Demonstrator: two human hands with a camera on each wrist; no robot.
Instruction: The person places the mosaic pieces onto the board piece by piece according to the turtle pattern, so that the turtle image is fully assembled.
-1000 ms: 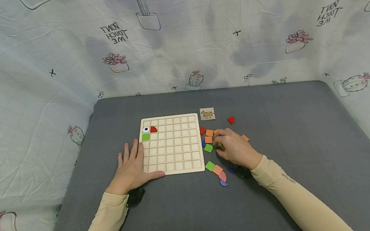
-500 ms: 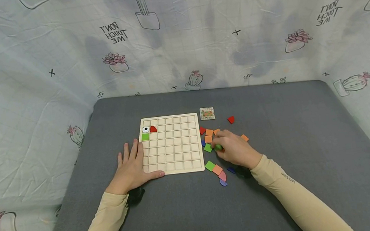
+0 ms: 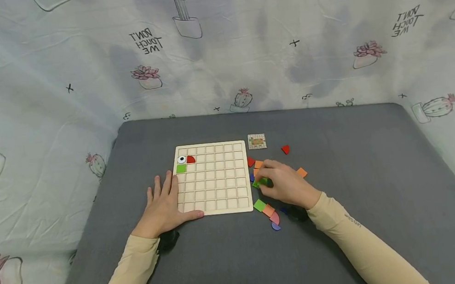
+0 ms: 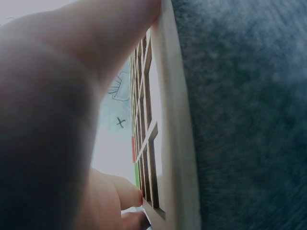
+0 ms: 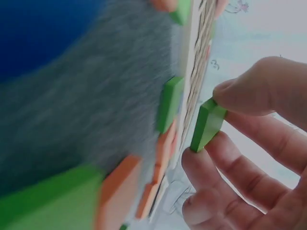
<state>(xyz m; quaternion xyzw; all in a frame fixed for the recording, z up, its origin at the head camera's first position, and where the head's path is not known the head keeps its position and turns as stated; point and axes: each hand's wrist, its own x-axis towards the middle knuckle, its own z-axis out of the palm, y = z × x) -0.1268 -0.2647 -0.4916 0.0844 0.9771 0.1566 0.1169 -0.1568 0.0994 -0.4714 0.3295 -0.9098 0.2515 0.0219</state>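
- Right wrist view: green piece (image 5: 208,123) pinched between the thumb and fingertips of the right hand (image 3: 283,181), up off the tabletop (image 3: 344,148).
- Seen from the head, just right of the wooden board (image 3: 220,183), close to loose orange pieces (image 3: 258,164).
- Left hand (image 3: 163,209) spread wide, touching the board's left side and near edge, not gripping anything.
- Set in the board's squares: round eye piece (image 3: 181,159), red piece (image 3: 190,159) beside it, green square (image 3: 181,168) just under the eye.
- Beside the board's far right corner: little picture card (image 3: 257,141).
- At the back: white cloth (image 3: 244,61) with cactus drawings.
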